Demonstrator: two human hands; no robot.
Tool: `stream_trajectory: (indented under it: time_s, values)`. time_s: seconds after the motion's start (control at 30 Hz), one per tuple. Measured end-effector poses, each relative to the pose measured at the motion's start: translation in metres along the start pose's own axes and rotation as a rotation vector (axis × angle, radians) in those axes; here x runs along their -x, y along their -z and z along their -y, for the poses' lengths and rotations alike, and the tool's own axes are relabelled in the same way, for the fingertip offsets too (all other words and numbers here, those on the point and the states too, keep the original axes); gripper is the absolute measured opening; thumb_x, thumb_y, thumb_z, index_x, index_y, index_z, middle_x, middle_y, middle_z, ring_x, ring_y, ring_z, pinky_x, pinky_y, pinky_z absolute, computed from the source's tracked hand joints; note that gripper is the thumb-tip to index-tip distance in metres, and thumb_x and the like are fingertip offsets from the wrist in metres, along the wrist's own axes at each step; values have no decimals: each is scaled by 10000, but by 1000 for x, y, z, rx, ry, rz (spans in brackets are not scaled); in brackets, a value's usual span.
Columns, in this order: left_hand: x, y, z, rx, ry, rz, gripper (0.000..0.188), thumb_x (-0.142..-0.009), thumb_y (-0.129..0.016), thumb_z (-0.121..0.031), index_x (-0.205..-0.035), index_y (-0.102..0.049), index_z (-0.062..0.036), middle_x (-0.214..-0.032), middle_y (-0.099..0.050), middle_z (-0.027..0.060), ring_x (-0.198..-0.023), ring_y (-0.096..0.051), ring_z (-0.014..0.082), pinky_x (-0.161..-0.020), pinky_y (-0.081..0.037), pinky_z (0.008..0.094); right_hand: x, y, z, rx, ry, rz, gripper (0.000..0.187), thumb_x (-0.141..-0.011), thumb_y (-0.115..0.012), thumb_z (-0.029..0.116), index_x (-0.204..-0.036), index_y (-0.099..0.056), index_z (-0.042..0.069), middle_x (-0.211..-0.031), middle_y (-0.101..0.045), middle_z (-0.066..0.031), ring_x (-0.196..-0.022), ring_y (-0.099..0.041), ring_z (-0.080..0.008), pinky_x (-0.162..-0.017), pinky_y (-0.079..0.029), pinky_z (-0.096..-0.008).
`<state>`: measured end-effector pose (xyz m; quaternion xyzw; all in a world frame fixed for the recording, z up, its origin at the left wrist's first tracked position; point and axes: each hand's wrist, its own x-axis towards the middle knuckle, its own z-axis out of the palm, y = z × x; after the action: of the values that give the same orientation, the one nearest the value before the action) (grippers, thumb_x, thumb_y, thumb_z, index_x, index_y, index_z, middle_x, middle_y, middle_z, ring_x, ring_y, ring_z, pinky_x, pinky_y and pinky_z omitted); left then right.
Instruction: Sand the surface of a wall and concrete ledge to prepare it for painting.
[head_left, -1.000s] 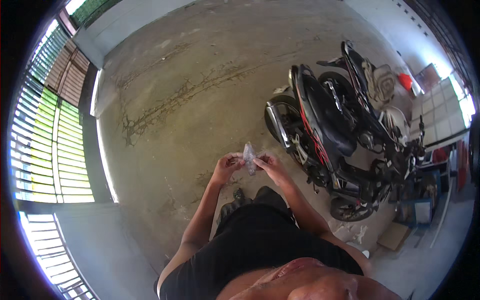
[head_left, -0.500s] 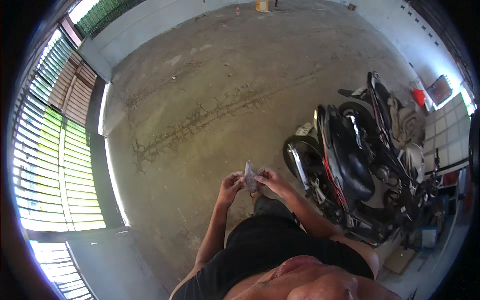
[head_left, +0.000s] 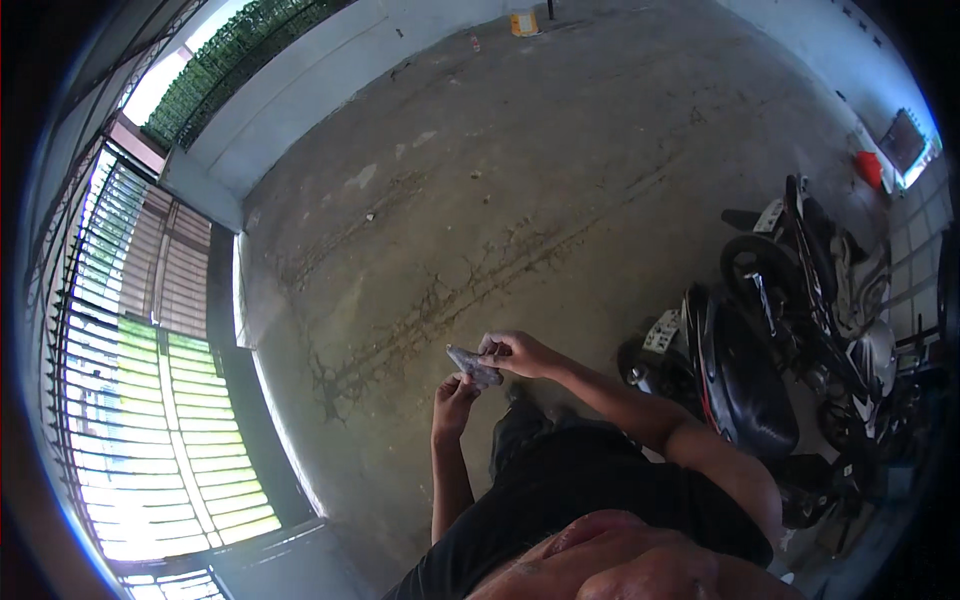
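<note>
Greyish object (head_left: pixel 475 367) partly behind fingers (head_left: pixel 496 350)

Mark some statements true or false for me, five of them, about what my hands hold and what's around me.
1. The left hand and right hand both touch a small greyish item. True.
2. Motorbikes stand on your left. False: the motorbikes are on your right.
3. A barred gate stands at the left. True.
4. The floor has no cracks. False: cracks run across the floor.
5. A red object is at the right. True.
</note>
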<state>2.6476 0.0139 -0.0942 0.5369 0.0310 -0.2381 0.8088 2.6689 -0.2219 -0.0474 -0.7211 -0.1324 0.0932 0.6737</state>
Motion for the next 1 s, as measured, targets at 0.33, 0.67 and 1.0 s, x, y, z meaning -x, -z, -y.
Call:
stream_trajectory:
  time_s: [0.33,0.67,1.0]
  values:
    - [-252,-3,-72,-219,129,296,209,-1011,-685,-241,-1030,-699,-33,-952,-698,0,-913,-623,100,-864,-491,291,-147,117,-44,-427,-305,-297,193,-980,-721,198,-1058,-652,36,-973,-662,-2,-933,-618,-82,-839,-512,-273]
    - [-505,-92,-174,-358,157,757,133,-1000,-687,-142,-1000,-706,-10,-952,-726,33,-873,-632,97,-817,-502,284,-260,249,-41,-472,-148,-684,222,-1000,-700,242,-1037,-647,29,-944,-678,-23,-846,-630,-106,-749,-517,-293]
    - [-691,-185,-185,-309,158,810,120,-1012,-667,-144,-997,-704,-31,-942,-701,5,-897,-626,104,-870,-487,288,-361,417,-88,-660,-181,-694,243,-1011,-683,299,-1051,-633,65,-925,-653,2,-852,-617,-122,-758,-504,-305]
